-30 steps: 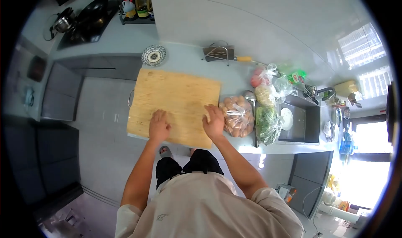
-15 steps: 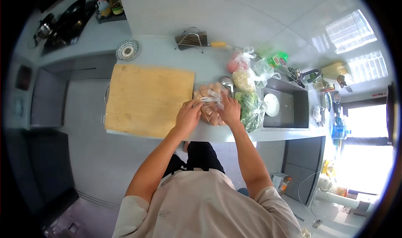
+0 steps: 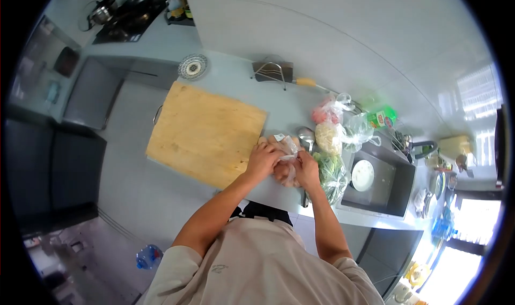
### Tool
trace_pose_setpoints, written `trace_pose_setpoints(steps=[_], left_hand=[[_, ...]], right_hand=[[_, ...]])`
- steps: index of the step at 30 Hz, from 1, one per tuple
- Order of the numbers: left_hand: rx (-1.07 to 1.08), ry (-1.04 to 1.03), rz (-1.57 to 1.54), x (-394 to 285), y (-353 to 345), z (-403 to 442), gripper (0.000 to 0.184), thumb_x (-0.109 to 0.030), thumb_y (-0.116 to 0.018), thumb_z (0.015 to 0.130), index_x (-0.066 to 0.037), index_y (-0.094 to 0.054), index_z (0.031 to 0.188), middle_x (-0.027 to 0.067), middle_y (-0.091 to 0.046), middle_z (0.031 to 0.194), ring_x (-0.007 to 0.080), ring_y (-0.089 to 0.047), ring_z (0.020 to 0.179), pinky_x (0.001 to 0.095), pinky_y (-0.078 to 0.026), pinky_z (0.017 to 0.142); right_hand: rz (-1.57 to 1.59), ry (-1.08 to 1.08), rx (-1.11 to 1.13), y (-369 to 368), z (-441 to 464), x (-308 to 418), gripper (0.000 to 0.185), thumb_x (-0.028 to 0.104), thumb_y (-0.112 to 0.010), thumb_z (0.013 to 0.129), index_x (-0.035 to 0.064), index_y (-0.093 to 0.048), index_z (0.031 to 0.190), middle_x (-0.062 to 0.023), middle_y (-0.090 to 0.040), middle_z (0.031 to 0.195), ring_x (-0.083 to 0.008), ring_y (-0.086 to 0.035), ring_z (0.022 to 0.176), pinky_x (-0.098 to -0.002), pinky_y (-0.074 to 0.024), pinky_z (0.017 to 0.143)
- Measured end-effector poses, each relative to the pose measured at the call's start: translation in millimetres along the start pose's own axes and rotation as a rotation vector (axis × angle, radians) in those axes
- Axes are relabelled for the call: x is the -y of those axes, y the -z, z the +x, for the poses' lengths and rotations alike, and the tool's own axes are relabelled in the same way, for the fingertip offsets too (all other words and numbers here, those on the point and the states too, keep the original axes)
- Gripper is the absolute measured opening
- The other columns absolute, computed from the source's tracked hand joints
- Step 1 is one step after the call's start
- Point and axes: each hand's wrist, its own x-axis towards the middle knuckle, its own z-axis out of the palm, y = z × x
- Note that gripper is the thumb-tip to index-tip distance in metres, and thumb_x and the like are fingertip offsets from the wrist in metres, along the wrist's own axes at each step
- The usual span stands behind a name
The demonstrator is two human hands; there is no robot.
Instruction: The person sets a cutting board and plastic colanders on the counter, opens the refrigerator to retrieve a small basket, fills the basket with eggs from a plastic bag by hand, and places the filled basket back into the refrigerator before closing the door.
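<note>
A clear plastic bag of round brownish items (image 3: 285, 172) sits on the counter just right of the wooden cutting board (image 3: 206, 130). My left hand (image 3: 263, 159) is closed on the bag's left side, near its gathered top. On the other side, my right hand (image 3: 307, 171) pinches the plastic. Both hands partly cover the bag. Right beside it lies a bag of leafy greens (image 3: 331, 177), with a metal ladle (image 3: 306, 135) behind.
Bags of pale food (image 3: 328, 138) and red food (image 3: 326, 111) stand behind the greens. A sink (image 3: 381, 193) holding a white plate (image 3: 362, 175) is at right. A patterned dish (image 3: 193, 66) and a knife rack (image 3: 272, 73) stand along the back.
My hands left the cutting board, reached right to the bag and now grip its plastic top, closer together than half a second ago. The camera view has shifted and tilted.
</note>
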Motion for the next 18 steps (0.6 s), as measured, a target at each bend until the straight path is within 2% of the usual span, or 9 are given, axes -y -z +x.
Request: trace_pose_setpoints(steps=[3, 6, 10, 14, 15, 18], left_hand=[[-0.092, 0.023, -0.04, -6, 15, 1, 0.034, -0.009, -0.075, 0.076, -0.021, -0.077, 0.109, -0.0004, -0.067, 0.101, 0.0271, -0.06, 0.102, 0.0432, -0.044, 0.088], [-0.174, 0.069, -0.095, -12, 38, 7, 0.028, -0.009, -0.074, 0.079, -0.019, -0.076, 0.105, 0.0001, -0.069, 0.102, 0.0276, -0.06, 0.099, 0.0438, -0.044, 0.088], [-0.281, 0.11, -0.092, -11, 67, 2, 0.028, -0.008, -0.075, 0.08, -0.018, -0.076, 0.106, 0.0017, -0.066, 0.097, 0.0284, -0.061, 0.096, 0.0441, -0.045, 0.089], [-0.405, 0.155, -0.04, -12, 107, -6, 0.029, -0.005, -0.075, 0.078, -0.017, -0.076, 0.105, 0.0029, -0.068, 0.098, 0.0301, -0.061, 0.095, 0.0451, -0.048, 0.085], [-0.434, 0.16, -0.051, -7, 114, -8, 0.029, -0.005, -0.075, 0.078, -0.016, -0.076, 0.104, 0.0035, -0.069, 0.1, 0.0307, -0.061, 0.095, 0.045, -0.048, 0.084], [-0.533, 0.211, -0.042, 13, 129, -21, 0.029, -0.004, -0.075, 0.077, -0.015, -0.075, 0.103, 0.0051, -0.07, 0.104, 0.0321, -0.062, 0.095, 0.0443, -0.05, 0.081]], right_hand=[[0.033, 0.082, -0.034, 3, 7, 13, 0.016, 0.01, -0.072, 0.093, -0.0021, -0.063, 0.099, -0.0206, -0.063, 0.089, -0.0382, -0.064, 0.079, -0.0435, -0.0516, 0.072], [0.024, 0.093, -0.014, 10, 18, 37, 0.013, 0.005, -0.071, 0.092, -0.0006, -0.064, 0.102, -0.0199, -0.064, 0.094, -0.0406, -0.065, 0.083, -0.0448, -0.0522, 0.073], [0.017, 0.219, -0.008, 10, 36, 70, 0.016, 0.01, -0.073, 0.094, -0.0014, -0.063, 0.099, -0.0194, -0.063, 0.083, -0.0341, -0.063, 0.07, -0.0413, -0.0512, 0.067], [0.048, 0.316, 0.084, 7, 58, 109, 0.015, 0.008, -0.073, 0.093, -0.0016, -0.063, 0.099, -0.0184, -0.063, 0.083, -0.0331, -0.062, 0.072, -0.0407, -0.0513, 0.069], [0.032, 0.367, 0.12, 3, 68, 115, 0.013, 0.004, -0.072, 0.092, -0.0002, -0.064, 0.102, -0.0183, -0.062, 0.091, -0.0372, -0.063, 0.079, -0.0431, -0.0511, 0.07], [0.043, 0.482, 0.243, -21, 96, 134, 0.013, 0.004, -0.072, 0.091, 0.0001, -0.065, 0.101, -0.0183, -0.063, 0.091, -0.0379, -0.063, 0.079, -0.0434, -0.0512, 0.071]])
